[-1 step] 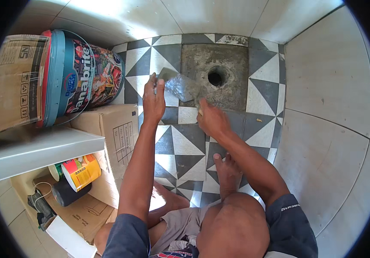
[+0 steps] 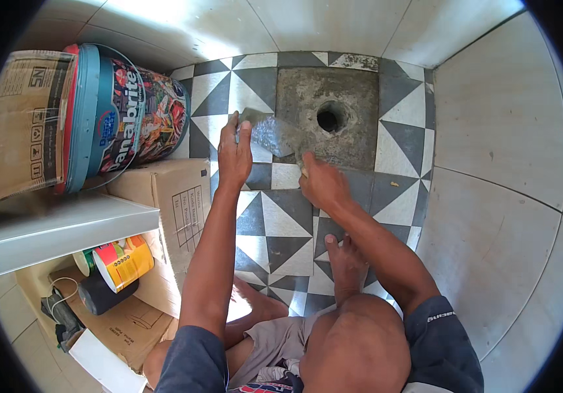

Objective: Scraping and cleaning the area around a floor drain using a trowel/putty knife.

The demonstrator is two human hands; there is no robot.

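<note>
My right hand (image 2: 326, 181) is closed round the pale handle of a trowel (image 2: 272, 136). Its broad silvery-grey blade slants up and left from that hand to my left hand. Fingers and thumb of my left hand (image 2: 234, 156) pinch a thin, light-edged piece beside the blade's far end; its kind cannot be made out. Just beyond the blade lies a rough square of bare concrete (image 2: 294, 85), set among patterned tiles. A round dark hole (image 2: 328, 119) opens in it, right of the blade and apart from both hands.
At the left, a teal bucket (image 2: 108, 124) lies on its side against a cardboard box (image 2: 26, 124). Below it are another carton (image 2: 177, 196), a white shelf edge (image 2: 72, 236) and a yellow-labelled can (image 2: 124, 262). Tiled walls (image 2: 504, 131) close in ahead and right. My bare foot (image 2: 347, 265) stands on the tiles.
The trowel blade has tilted slightly, and its far end shows more clearly beside my left hand. Both hands stay in nearly the same place.
</note>
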